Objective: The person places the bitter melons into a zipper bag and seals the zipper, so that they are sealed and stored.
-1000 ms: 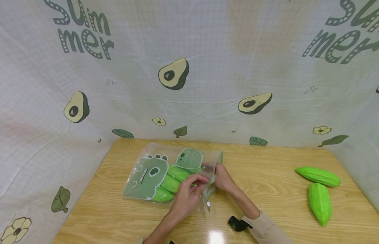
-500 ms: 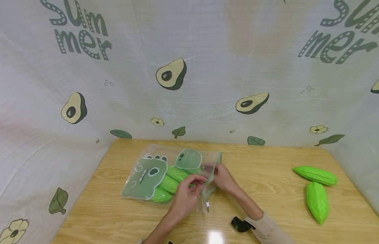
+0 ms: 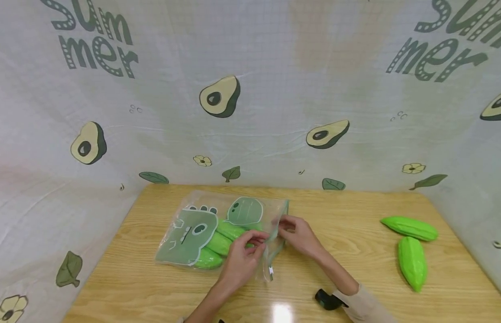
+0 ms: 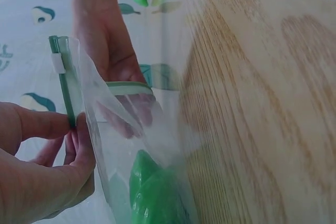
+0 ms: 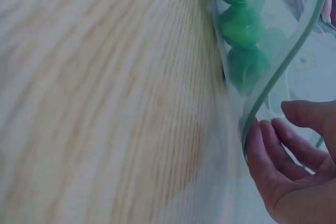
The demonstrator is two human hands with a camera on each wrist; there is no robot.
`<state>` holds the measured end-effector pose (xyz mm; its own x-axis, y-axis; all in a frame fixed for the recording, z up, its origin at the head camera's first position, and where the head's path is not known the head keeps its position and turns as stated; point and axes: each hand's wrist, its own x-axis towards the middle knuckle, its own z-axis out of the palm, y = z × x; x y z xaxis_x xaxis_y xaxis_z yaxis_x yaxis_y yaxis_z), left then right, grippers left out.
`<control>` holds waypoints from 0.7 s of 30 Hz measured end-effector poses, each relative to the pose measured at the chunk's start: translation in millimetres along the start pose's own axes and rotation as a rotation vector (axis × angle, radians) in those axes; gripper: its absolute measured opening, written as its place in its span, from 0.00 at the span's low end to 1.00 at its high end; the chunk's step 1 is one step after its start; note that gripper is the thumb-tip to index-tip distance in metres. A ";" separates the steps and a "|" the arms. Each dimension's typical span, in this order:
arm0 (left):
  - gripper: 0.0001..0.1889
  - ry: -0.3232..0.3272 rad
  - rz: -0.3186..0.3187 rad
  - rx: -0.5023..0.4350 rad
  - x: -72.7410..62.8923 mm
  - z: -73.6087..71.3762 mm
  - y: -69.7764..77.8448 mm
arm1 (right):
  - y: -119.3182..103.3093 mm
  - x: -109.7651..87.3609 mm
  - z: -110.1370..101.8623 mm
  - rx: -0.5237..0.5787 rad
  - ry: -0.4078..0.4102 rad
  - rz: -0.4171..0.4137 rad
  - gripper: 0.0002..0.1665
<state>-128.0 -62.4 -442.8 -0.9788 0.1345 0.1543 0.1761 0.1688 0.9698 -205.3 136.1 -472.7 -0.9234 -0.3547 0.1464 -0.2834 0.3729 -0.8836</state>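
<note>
A clear zip bag (image 3: 175,244) printed with a green cartoon monster lies on the table. Several green, ribbed, pointed fruits (image 3: 218,244) show inside it. My left hand (image 3: 241,262) pinches the bag's green zip edge (image 4: 65,93) between thumb and fingers, near the white slider (image 4: 58,63). At the bag's mouth, my right hand (image 3: 300,235) has its fingertips (image 5: 254,135) just inside the green rim, thumb held apart from them. No fruit is in this hand. Through the plastic, its fingers show in the left wrist view, above the fruits.
Two more green ribbed fruits, one lying crosswise (image 3: 409,228) and one pointing toward me (image 3: 412,264), rest at the table's right. A black strap-mounted device (image 3: 328,299) sits at my right wrist. A white cloth with avocado prints (image 3: 250,112) hangs behind the wooden table (image 3: 343,215).
My right hand has drawn back to the right, out of the bag toward its mouth. The left hand keeps its pinch on the edge. The whole head view has shifted slightly.
</note>
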 end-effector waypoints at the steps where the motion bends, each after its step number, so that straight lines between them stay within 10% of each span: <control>1: 0.10 0.001 -0.001 0.003 0.2 0.0 -0.4 | -0.3 -0.9 -0.9 -0.006 0.005 0.003 0.10; 21: 0.10 0.003 -0.010 0.013 0.8 1.0 0.1 | 2.4 -19.8 -27.2 -0.082 0.064 -0.020 0.13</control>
<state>-128.7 -61.4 -442.8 -0.9808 0.1301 0.1450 0.1674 0.1824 0.9689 -194.7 167.2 -465.7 -0.9312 -0.3084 0.1941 -0.3197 0.4357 -0.8414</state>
